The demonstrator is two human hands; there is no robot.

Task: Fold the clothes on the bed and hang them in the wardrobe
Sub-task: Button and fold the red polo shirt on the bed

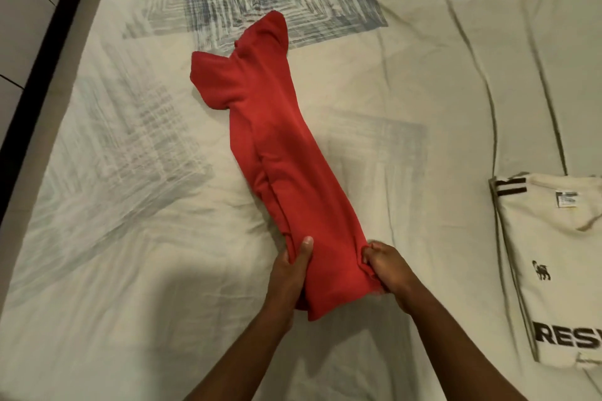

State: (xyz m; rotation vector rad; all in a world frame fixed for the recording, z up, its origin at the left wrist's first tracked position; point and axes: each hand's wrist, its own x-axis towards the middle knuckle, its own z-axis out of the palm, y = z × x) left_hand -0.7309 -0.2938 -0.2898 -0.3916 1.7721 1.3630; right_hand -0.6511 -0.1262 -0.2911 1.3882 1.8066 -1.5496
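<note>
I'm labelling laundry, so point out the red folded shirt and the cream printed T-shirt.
red folded shirt (273, 153), head view, middle of the body.
cream printed T-shirt (553, 257), head view, chest area.

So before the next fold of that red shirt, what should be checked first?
1. Left hand grips the hem of the red shirt: ok.
2. Right hand pinches the other hem corner: ok.
3. Shirt folded lengthwise into a narrow strip: ok.
4. Sleeves tucked flat: not ok, they stick out at the far end.
5. Cream shirt lies apart: ok.
6. Bedsheet smooth: not ok, wrinkled.
</note>
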